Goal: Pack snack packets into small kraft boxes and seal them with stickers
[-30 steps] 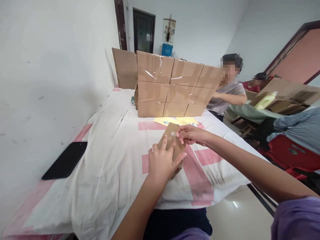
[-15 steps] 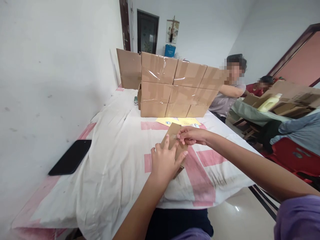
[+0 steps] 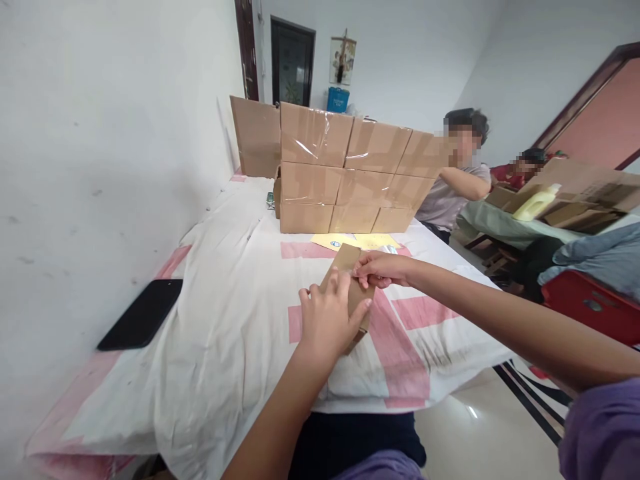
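A small closed cardboard box (image 3: 361, 297) lies at a slant on the cloth-covered table in front of me. My left hand (image 3: 330, 310) spans its top, thumb at the right edge and fingers bent toward the middle. Just beyond those fingertips, my right hand (image 3: 380, 268) is closed in a pinch at the box's upper face. Whatever sits between its fingertips is too small and covered to make out. Yellow papers (image 3: 337, 241) lie behind the box, with a small pale item (image 3: 390, 249) beside my right hand.
Stacked, taped cardboard boxes (image 3: 345, 180) form a wall across the table's far side. A black phone (image 3: 143, 315) rests at the left by the wall. A person (image 3: 457, 180) sits behind the stack. A red chair (image 3: 590, 307) stands at right.
My left fingers have drawn in and bent toward the right fingertips. The right hand keeps its pinch at nearly the same spot. The view has shifted slightly.
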`<state>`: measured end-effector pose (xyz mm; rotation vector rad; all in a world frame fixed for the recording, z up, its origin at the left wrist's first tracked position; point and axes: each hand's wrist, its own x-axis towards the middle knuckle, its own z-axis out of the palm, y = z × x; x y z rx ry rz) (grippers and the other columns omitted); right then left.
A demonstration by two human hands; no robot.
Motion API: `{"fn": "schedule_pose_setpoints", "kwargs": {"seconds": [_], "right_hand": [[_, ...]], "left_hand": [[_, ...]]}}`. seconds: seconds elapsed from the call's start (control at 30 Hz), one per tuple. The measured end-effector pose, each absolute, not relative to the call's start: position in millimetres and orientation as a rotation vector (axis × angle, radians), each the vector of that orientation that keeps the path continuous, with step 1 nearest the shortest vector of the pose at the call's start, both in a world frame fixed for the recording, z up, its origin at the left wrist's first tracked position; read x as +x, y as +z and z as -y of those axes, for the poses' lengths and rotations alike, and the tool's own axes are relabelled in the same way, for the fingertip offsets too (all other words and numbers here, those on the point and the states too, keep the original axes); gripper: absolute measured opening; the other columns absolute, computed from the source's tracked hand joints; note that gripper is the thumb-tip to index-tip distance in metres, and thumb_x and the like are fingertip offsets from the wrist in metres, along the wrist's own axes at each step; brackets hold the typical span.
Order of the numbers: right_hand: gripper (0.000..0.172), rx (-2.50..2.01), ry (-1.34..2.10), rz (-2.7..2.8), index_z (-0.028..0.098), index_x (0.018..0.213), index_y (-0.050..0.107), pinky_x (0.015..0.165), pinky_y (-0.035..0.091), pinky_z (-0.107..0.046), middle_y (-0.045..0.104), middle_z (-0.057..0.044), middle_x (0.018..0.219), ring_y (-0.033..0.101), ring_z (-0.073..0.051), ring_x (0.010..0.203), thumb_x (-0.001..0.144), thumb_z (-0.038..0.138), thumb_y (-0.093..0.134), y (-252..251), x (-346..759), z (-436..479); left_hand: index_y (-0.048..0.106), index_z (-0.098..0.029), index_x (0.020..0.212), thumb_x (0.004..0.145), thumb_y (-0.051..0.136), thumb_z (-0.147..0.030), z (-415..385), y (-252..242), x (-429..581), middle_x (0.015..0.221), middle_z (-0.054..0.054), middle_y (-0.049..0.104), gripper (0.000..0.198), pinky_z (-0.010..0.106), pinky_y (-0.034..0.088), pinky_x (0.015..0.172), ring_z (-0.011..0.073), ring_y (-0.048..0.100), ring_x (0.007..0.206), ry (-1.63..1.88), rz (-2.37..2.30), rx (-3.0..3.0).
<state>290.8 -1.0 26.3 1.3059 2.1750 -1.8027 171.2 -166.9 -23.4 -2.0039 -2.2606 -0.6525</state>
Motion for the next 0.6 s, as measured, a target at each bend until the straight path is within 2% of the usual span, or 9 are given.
{"fn": "schedule_pose_setpoints", "kwargs": {"seconds": [0.17, 0.3, 0.43, 0.6], "right_hand": [[0.015, 1.307, -1.738, -2.201, 0.013, 0.059, 0.061, 0.031, 0.015, -0.018, 0.064, -0.004, 0.052, 0.03, -0.003, 0.03, 0.068, 0.022, 0.069, 26, 287, -2], [0.025, 1.299, -1.608, -2.226, 0.014, 0.053, 0.06, 0.032, 0.015, -0.019, 0.052, 0.0, 0.04, 0.028, -0.003, 0.03, 0.072, 0.027, 0.069, 28, 289, -8], [0.039, 1.372, -1.403, -2.185, 0.017, 0.049, 0.05, 0.032, 0.011, -0.02, 0.043, 0.003, 0.036, 0.024, -0.003, 0.031, 0.074, 0.035, 0.075, 34, 291, -11], [0.049, 1.377, -1.196, -2.14, 0.02, 0.053, 0.048, 0.034, 0.01, -0.021, 0.037, 0.006, 0.037, 0.023, -0.004, 0.032, 0.075, 0.051, 0.08, 43, 299, -14]], "left_hand": [[0.052, -0.034, 0.138, 0.101, 0.028, -0.045, 152, -11, 162, 0.135, 0.006, 0.061, 0.046, 0.046, 0.041, 0.085, 0.0267, 0.069, 0.087, -0.634, 2.315, -2.074], [0.061, -0.033, 0.129, 0.099, 0.03, -0.045, 142, -15, 163, 0.136, 0.005, 0.058, 0.045, 0.046, 0.041, 0.085, 0.0279, 0.067, 0.091, -0.629, 2.318, -2.039], [0.056, -0.035, 0.136, 0.099, 0.03, -0.042, 143, -22, 166, 0.141, 0.005, 0.055, 0.046, 0.046, 0.04, 0.085, 0.0287, 0.064, 0.097, -0.642, 2.314, -2.011], [0.056, -0.036, 0.137, 0.099, 0.031, -0.042, 144, -22, 165, 0.143, 0.004, 0.054, 0.047, 0.047, 0.04, 0.085, 0.0287, 0.063, 0.097, -0.644, 2.317, -2.011]]}}
